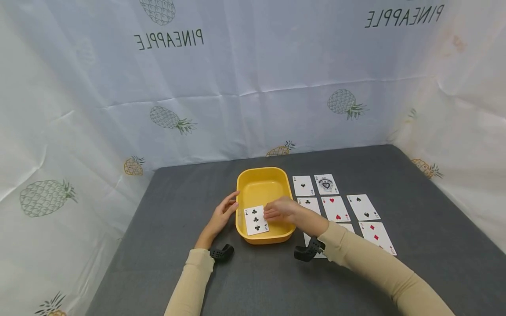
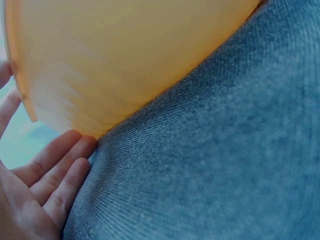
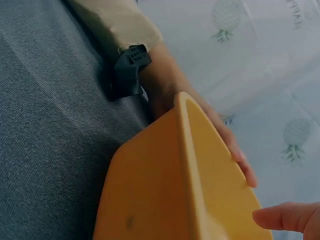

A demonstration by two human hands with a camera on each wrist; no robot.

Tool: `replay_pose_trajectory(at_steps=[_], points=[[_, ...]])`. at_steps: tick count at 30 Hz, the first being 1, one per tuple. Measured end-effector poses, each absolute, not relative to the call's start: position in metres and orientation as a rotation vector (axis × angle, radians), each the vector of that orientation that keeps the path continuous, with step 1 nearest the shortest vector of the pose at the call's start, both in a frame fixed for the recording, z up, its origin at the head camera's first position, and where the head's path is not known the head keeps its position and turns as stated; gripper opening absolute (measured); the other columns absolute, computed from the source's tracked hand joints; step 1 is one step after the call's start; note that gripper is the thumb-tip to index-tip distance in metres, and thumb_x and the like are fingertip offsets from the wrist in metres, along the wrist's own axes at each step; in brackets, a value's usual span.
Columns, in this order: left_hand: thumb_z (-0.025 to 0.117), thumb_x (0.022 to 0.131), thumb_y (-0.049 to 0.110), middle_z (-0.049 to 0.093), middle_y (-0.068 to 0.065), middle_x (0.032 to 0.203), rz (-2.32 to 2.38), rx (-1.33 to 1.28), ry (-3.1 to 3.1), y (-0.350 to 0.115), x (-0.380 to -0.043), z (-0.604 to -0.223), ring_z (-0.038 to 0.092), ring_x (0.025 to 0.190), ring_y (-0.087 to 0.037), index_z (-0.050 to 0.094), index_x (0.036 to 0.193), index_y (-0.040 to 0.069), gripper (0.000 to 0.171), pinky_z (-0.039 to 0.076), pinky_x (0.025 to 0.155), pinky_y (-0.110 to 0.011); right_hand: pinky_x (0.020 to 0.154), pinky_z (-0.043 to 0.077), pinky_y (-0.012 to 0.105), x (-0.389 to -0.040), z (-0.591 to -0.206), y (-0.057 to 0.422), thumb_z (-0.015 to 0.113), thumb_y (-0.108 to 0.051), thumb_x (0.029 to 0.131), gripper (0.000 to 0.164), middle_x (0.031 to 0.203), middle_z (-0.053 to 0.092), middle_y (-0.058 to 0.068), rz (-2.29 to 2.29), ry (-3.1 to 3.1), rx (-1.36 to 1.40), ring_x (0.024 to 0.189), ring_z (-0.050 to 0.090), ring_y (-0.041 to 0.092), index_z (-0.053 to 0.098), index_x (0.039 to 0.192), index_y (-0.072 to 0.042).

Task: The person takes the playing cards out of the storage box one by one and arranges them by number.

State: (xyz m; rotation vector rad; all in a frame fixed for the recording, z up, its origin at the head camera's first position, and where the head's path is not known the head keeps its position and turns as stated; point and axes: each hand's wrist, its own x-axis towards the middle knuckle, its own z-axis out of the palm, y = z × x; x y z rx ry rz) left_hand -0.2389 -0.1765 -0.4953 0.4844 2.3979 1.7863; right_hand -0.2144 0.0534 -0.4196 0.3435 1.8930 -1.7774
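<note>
A yellow plastic bin [image 1: 265, 188] stands on the grey table. Inside it, at the near left, a three of clubs card [image 1: 256, 220] shows face up. My right hand [image 1: 278, 208] is over the bin's inside, fingertips right at the card's right edge. Its thumb [image 3: 282, 216] extends near the bin's rim in the right wrist view, with no card visible there. My left hand [image 1: 222, 215] is at the bin's left side. In the left wrist view its fingers [image 2: 65, 165] are fairly straight, touching the outer wall low down, others by the rim.
Right of the bin, several playing cards lie face up in rows, among them an ace of clubs [image 1: 303, 186], a two of hearts [image 1: 335, 209], a two of spades [image 1: 363, 207] and a three of diamonds [image 1: 377, 238]. My right forearm partly covers some. A pineapple-print curtain [image 1: 245, 66] hangs behind.
</note>
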Motion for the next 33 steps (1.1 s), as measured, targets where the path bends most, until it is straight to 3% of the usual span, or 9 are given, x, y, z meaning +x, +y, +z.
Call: replay_pose_trajectory(at_steps=[15, 24, 29, 33], points=[[0.049, 0.101, 0.023, 0.053, -0.024, 0.136, 1.799, 0.488, 2.372, -0.177, -0.24, -0.495, 0.054, 0.124, -0.039, 0.04, 0.147, 0.017, 0.047, 0.036, 0.111, -0.054, 0.103, 0.048, 0.048, -0.213, -0.424, 0.048, 0.055, -0.008, 0.092, 0.05, 0.136, 0.051, 0.031, -1.799, 1.798, 0.456, 0.12, 0.059, 0.036, 0.04, 0.135, 0.013], [0.049, 0.101, 0.021, 0.053, -0.023, 0.136, 1.805, 0.51, 2.386, -0.177, -0.239, -0.496, 0.053, 0.124, -0.038, 0.04, 0.147, 0.016, 0.047, 0.037, 0.11, -0.052, 0.114, 0.037, 0.048, -0.212, -0.429, 0.053, 0.049, -0.011, 0.095, 0.056, 0.146, 0.039, 0.031, -1.898, 1.552, 0.497, 0.136, 0.042, 0.04, 0.029, 0.142, 0.012], [0.049, 0.101, 0.02, 0.053, -0.023, 0.136, 1.795, 0.492, 2.39, -0.176, -0.24, -0.495, 0.054, 0.124, -0.038, 0.04, 0.147, 0.016, 0.047, 0.037, 0.11, -0.053, 0.113, 0.038, 0.047, -0.211, -0.429, 0.056, 0.049, -0.011, 0.095, 0.053, 0.144, 0.039, 0.028, -1.936, 1.523, 0.472, 0.128, 0.045, 0.037, 0.032, 0.142, 0.007], [0.048, 0.101, 0.018, 0.052, -0.026, 0.136, 1.789, 0.475, 2.381, -0.175, -0.236, -0.489, 0.053, 0.124, -0.04, 0.038, 0.148, 0.012, 0.048, 0.037, 0.11, -0.053, 0.098, 0.048, 0.036, -0.216, -0.432, 0.053, 0.051, -0.012, 0.093, 0.037, 0.12, 0.054, 0.017, -1.886, 1.571, 0.512, 0.104, 0.054, 0.025, 0.046, 0.125, 0.006]])
